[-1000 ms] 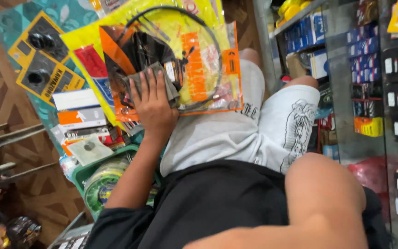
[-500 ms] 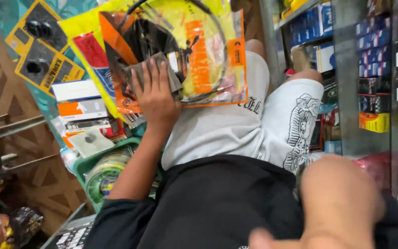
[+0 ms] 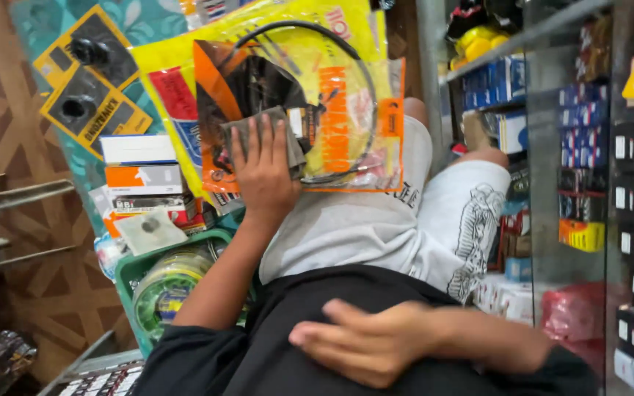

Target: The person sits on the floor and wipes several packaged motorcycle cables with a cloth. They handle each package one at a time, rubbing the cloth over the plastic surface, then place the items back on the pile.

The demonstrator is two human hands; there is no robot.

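Our right hand (image 3: 376, 341) had come to rest flat on the black shirt (image 3: 221, 359), fingers loosely spread, while the left hand (image 3: 262, 172) (fingers also spread) still pressed a grey cloth (image 3: 288, 136) on the yellow packet (image 3: 332, 44).

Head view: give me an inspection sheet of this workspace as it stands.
Surface: lap in grey shorts.
Job's things: grey cloth pressed on clear packet of coiled black cable, over a yellow packet.
Clutter: stacked boxes, green basket of spools.
Grippers: left hand flat on cloth; right hand rests empty on black shirt.
Cables: only the packaged one.
Surroundings: shelves of small boxes, patterned floor.
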